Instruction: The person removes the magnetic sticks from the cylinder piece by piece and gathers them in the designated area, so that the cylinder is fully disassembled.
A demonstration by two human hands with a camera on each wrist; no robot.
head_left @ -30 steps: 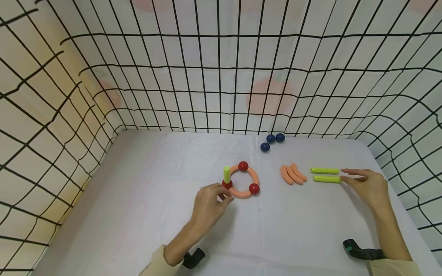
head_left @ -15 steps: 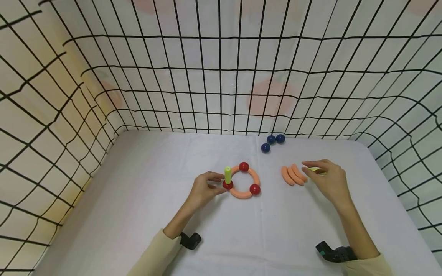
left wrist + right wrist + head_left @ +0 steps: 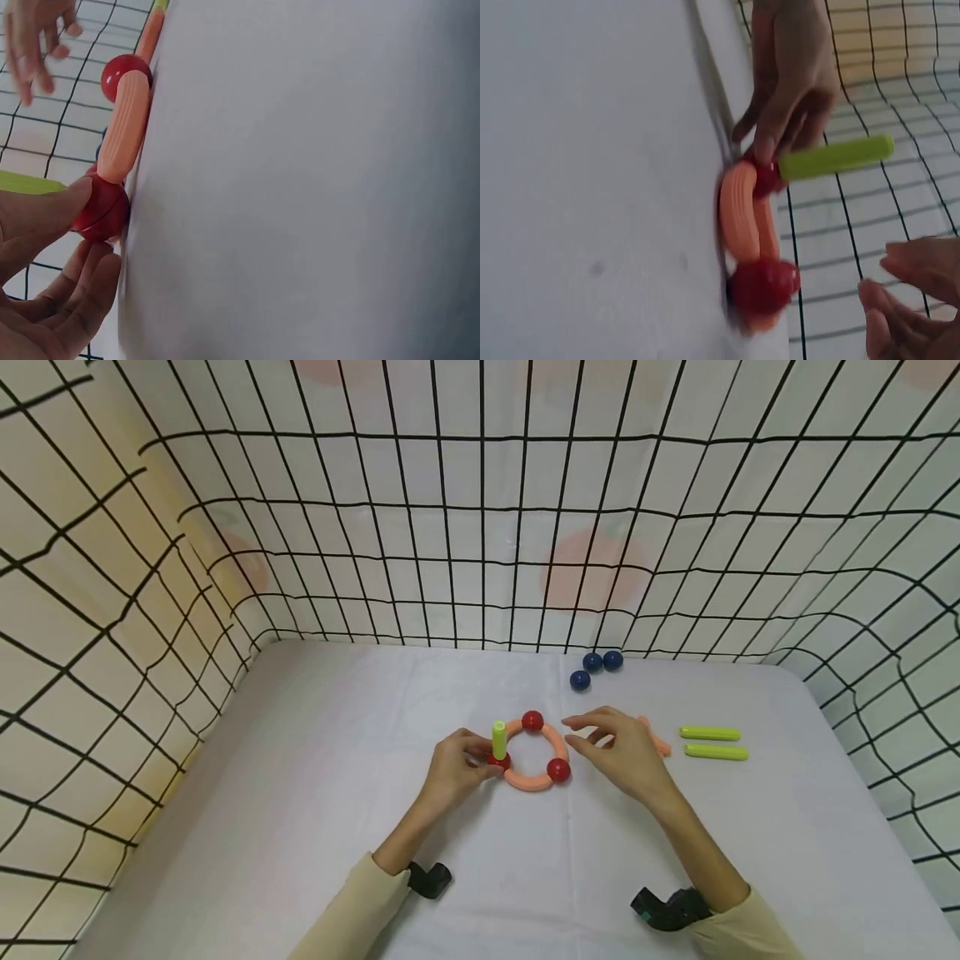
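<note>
A ring of curved orange sticks [image 3: 528, 783] joined by red balls lies flat on the table. From its left red ball [image 3: 105, 210] a yellow-green rod [image 3: 499, 740] stands upright. My left hand [image 3: 453, 770] pinches that ball, thumb on one side and fingers on the other in the left wrist view. Just right of the ring, my right hand [image 3: 622, 756] hovers with thumb and fingers apart and nothing between them. The ring's other balls are a back red ball [image 3: 532, 721] and a right red ball [image 3: 558, 770].
Loose orange sticks [image 3: 660, 743] lie partly hidden behind my right hand. Two yellow-green rods [image 3: 716, 752] lie farther right. Three dark blue balls [image 3: 581, 681] sit near the back edge. Black wire mesh [image 3: 480, 560] encloses the table [image 3: 315, 793] at the back and sides.
My right hand has swept left from the two loose rods, past the orange sticks, to beside the ring. My left hand has shifted slightly up and taken hold of the left red ball.
</note>
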